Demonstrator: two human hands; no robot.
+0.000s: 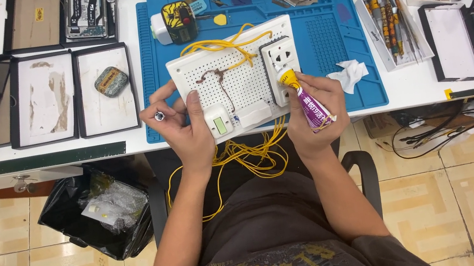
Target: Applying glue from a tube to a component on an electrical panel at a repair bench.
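A white perforated board (240, 78) with a white socket, a small switch, a brown smear and yellow wires (253, 153) is tilted over the blue mat (330, 40). My left hand (181, 126) grips the board's lower left edge, thumb on top, and also pinches a small round cap between its fingers. My right hand (314, 113) holds a purple and white glue tube (307, 102), whose yellow nozzle touches the board just below the socket.
Black-framed trays (45, 98) and a grey-green stone (111, 81) lie on the left of the white table. Tool tray (392, 30), bottles and tape rolls are at the back right. A crumpled tissue (349, 74) lies on the mat. A black rubbish bag (102, 210) sits under the table.
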